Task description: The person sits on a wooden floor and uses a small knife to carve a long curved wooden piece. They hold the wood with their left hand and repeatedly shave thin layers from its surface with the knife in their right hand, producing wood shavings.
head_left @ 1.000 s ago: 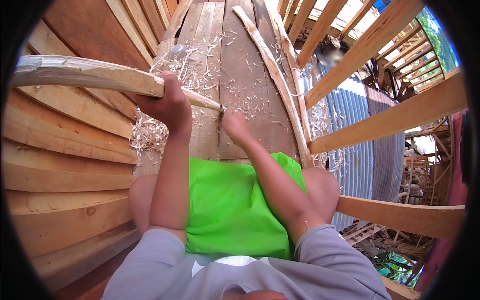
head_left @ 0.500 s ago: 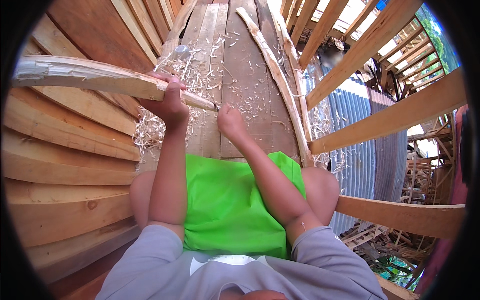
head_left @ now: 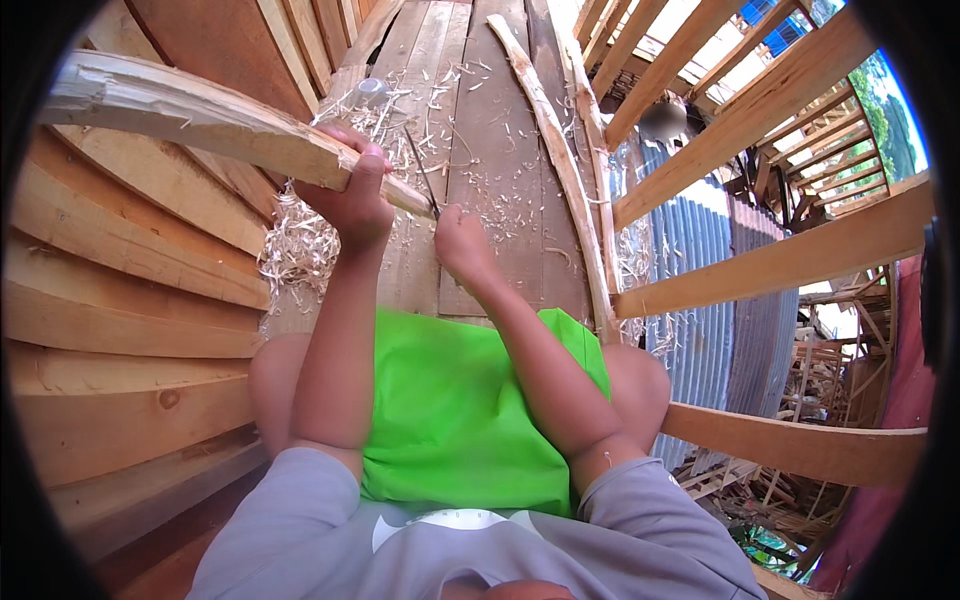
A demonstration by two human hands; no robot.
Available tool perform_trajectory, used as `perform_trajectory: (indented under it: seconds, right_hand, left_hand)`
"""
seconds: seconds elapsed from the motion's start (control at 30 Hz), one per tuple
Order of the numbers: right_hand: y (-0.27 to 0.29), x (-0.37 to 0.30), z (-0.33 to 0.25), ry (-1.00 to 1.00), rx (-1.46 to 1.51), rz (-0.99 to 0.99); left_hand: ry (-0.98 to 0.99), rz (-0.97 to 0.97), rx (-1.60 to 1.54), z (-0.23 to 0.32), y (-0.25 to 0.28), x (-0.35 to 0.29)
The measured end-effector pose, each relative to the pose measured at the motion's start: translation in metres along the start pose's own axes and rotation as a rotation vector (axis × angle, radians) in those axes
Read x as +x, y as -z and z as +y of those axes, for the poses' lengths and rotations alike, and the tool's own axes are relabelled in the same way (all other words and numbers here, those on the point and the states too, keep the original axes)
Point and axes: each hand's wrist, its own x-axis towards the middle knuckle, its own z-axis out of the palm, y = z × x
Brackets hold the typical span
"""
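Observation:
My left hand (head_left: 352, 200) is wrapped around a long, pale, peeled wooden pole (head_left: 220, 125) near its thinner end. The thicker end of the pole slants up to the far left. My right hand (head_left: 461, 242) is closed on a knife (head_left: 423, 175), its handle hidden in the fist. The narrow dark blade points away from me and a little left, just beyond the pole's tip. Whether the blade touches the wood, I cannot tell. A bright green cloth (head_left: 465, 410) lies over my lap beneath both forearms.
Wood shavings (head_left: 300, 245) are heaped beside the plank wall (head_left: 150, 270) on the left and scattered over the board floor (head_left: 495, 190). A small clear cup (head_left: 371, 92) stands among them. Another peeled pole (head_left: 555, 150) lies at right, along a slatted railing (head_left: 760, 265).
The knife blade has swung up into sight, now pointing away from me. The pole's thick end has shifted slightly up and right. Both hands remain in nearly the same places.

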Motion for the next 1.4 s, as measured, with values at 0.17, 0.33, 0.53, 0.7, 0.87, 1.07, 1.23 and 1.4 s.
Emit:
perform_trajectory:
  seconds: [0.17,0.33,0.53,0.7,0.87,1.07,1.23,1.4]
  right_hand:
    - [-0.011,0.031,0.061,0.084,-0.004,0.177]
    - [-0.010,0.027,0.075,-0.051,-0.065,0.015]
    - [-0.007,0.019,0.027,0.025,-0.011,0.122]
    - [-0.007,0.016,0.031,0.028,-0.020,0.163]
    - [0.000,-0.005,-0.007,0.158,-0.076,0.098]
    - [-0.003,0.035,0.053,0.088,-0.007,0.111]
    - [-0.009,0.021,0.032,0.096,-0.040,0.153]
    - [0.005,0.005,0.006,0.121,-0.065,0.087]
  left_hand:
    - [0.015,0.008,-0.006,-0.002,-0.014,-0.005]
    - [0.032,0.010,-0.062,-0.001,-0.002,-0.002]
    - [-0.023,-0.002,0.032,-0.001,-0.010,0.000]
    - [-0.038,0.018,0.087,-0.007,-0.005,-0.002]
    - [0.001,0.063,0.072,-0.003,0.002,0.001]
    - [0.005,0.048,0.083,-0.003,-0.014,-0.002]
    - [0.003,0.071,0.132,0.000,-0.009,-0.004]
    - [-0.021,0.075,0.111,-0.002,-0.006,-0.003]
